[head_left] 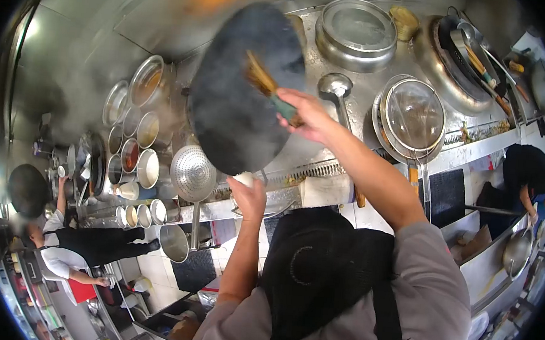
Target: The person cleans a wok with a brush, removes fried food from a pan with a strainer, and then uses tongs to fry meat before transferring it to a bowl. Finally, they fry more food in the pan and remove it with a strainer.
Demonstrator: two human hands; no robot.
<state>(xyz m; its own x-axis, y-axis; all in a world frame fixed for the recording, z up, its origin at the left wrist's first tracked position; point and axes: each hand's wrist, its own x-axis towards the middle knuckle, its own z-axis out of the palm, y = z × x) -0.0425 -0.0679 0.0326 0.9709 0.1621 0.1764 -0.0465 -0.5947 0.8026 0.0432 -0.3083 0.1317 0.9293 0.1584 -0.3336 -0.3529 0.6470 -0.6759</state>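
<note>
Up high, the right hand (311,117) is closed around a straw brush (262,77) with a green band on its handle. The stiff end of the brush points away to the left, over the inside of a big black wok (227,97). It is hard to tell if the tips touch the wok. The left hand (250,197) is closed too, with a white cloth (245,179) in it, at the near edge of the wok. The wok is tipped up, ahead of the left hand and to the left of the right hand. Gray smoke or steam hangs around it.

Just to the left of the left hand is a flat scoop full of little holes (193,173), with its handle toward the person. More to the left are metal pots of sauce (147,80) and some small cups (144,215). Past the right hand lies a ladle (336,85), and farther off is a big round pot (356,43). To the right of the right hand is a wire strainer (414,113). Well off to the left, one co-worker (84,245) has an arm up. Another co-worker (528,169) is far to the right.
</note>
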